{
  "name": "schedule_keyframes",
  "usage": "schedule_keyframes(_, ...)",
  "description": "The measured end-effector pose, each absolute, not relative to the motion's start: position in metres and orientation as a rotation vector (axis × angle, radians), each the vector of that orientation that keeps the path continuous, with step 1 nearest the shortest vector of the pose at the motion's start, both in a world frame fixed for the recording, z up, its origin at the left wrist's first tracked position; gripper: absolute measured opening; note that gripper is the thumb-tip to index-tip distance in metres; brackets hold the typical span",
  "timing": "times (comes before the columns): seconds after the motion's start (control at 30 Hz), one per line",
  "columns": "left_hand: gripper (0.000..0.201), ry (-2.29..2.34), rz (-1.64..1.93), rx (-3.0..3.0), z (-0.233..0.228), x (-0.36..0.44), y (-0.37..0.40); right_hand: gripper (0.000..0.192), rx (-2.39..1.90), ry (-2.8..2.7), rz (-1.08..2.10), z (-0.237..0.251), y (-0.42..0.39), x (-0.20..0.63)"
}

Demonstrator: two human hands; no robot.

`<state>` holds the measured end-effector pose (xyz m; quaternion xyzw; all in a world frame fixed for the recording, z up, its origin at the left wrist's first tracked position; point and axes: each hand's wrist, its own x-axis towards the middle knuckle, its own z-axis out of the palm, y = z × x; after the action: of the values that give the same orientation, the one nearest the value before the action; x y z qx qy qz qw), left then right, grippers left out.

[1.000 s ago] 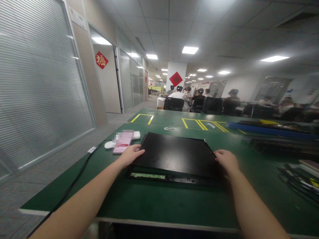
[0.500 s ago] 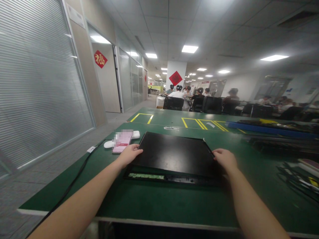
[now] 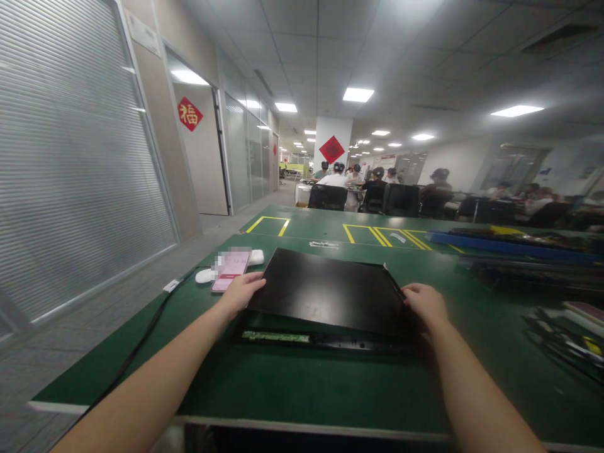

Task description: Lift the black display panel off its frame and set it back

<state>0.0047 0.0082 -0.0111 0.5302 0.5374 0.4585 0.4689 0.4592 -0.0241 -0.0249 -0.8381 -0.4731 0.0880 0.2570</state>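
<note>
A flat black panel [image 3: 325, 289] lies on the green table [image 3: 302, 384] in front of me, with a narrow strip of green circuit board [image 3: 275, 337] showing along its near edge. My left hand [image 3: 241, 292] grips the panel's left edge. My right hand [image 3: 426, 303] grips its right edge. The panel's near side looks slightly raised off the frame below it.
A pink phone [image 3: 229, 272] and a white mouse [image 3: 205, 275] lie left of the panel, with a black cable [image 3: 141, 343] running off the table's left side. Dark parts and a blue tray [image 3: 509, 247] crowd the right. Several seated people [image 3: 340, 179] are far behind.
The panel and both hands have shifted slightly left and away; my left hand has slid a little further along the panel's left edge.
</note>
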Motion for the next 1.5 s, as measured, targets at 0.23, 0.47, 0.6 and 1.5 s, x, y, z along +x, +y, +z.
schedule_keyframes(0.23,0.035,1.475,1.204,1.620,-0.020,-0.004,0.020,0.033,-2.253,-1.261,0.255,-0.025,-0.025,0.460)
schedule_keyframes(0.47,0.028,1.572,1.012,1.788,-0.021,-0.007,0.019,0.034,-2.240,-1.239,0.271,-0.026,-0.025,0.460)
schedule_keyframes(0.6,0.025,1.579,0.961,1.847,-0.024,-0.008,0.020,0.034,-2.232,-1.255,0.274,-0.026,-0.025,0.461)
schedule_keyframes(1.5,0.013,1.594,0.912,1.853,-0.024,-0.010,0.020,0.032,-2.208,-1.213,0.295,-0.028,-0.025,0.463)
